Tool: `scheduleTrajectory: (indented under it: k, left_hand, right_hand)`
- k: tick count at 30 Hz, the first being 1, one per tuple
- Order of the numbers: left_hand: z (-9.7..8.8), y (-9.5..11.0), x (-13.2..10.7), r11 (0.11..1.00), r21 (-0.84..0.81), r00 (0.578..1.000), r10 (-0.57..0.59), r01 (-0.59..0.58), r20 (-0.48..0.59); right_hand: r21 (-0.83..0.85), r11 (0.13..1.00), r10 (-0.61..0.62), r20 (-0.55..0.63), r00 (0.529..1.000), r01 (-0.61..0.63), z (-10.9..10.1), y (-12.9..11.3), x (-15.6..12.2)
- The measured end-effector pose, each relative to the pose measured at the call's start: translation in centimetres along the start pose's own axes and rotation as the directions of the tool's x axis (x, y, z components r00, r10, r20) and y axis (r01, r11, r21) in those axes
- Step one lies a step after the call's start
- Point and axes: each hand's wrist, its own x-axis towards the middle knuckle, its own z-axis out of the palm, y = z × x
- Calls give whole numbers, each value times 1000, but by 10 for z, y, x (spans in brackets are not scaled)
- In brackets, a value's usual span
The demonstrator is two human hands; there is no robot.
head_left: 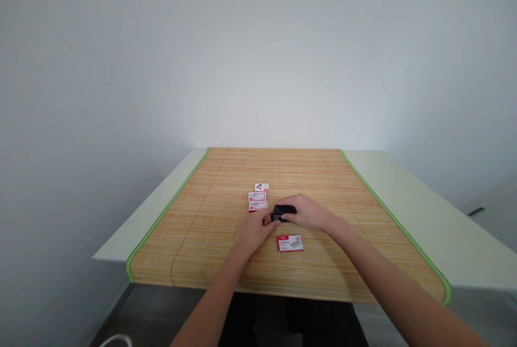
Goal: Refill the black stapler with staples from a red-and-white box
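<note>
A small black stapler (285,209) lies low over the mat between my two hands. My right hand (309,212) grips it from the right, with its thumb on the near side and fingers over the top. From the left, my left hand (253,228) pinches at the stapler's left end, thumb and forefinger meeting there; the fingertips are partly hidden. Just in front of the hands sits a red and white staple box (290,243). Beyond my left hand, two white and red boxes (257,196) and a smaller white box (262,187) stand in a row.
A bamboo mat (218,191) with green edging covers the middle of a white table (161,196) and hangs over its front edge. Behind is a plain pale wall (274,56). A white cable (117,339) shows at the lower left.
</note>
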Motion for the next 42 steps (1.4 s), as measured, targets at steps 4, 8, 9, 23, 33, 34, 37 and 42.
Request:
scheduleTrajectory:
  k: [4, 8, 9, 23, 33, 34, 37, 42]
  left_hand:
    - [0, 1, -1, 1000, -8, 1000, 3, -3, -2]
    - [-2, 2, -6, 999, -51, 998, -10, 7, -54]
    - [-4, 2, -7, 999, -54, 995, -3, -2, -100]
    - [-17, -35, 66, 906, 275, 937, 347, -322, -45]
    - [-42, -93, 55, 880, 471, 981, 30, 64, -190]
    - [-50, -103, 54, 869, 482, 978, -10, 111, -207]
    - [-71, -128, 48, 830, 495, 950, -125, 258, -286]
    - [-84, -132, 38, 773, 466, 867, -210, 430, -453]
  right_hand:
    - [-33, 999, -24, -36, 999, 23, 13, 7, -6]
    - [2, 999, 43, -198, 979, -43, 26, 34, -32]
    - [29, 998, 69, -250, 966, -64, 31, 41, -39]
    - [87, 985, 172, -402, 900, -149, 42, 51, -55]
    - [85, 984, 177, -397, 900, -156, 42, 51, -56]
    - [85, 985, 171, -401, 900, -150, 42, 51, -56]
    - [87, 985, 171, -406, 898, -149, 42, 51, -56]
    - [75, 987, 158, -417, 895, -139, 44, 53, -55]
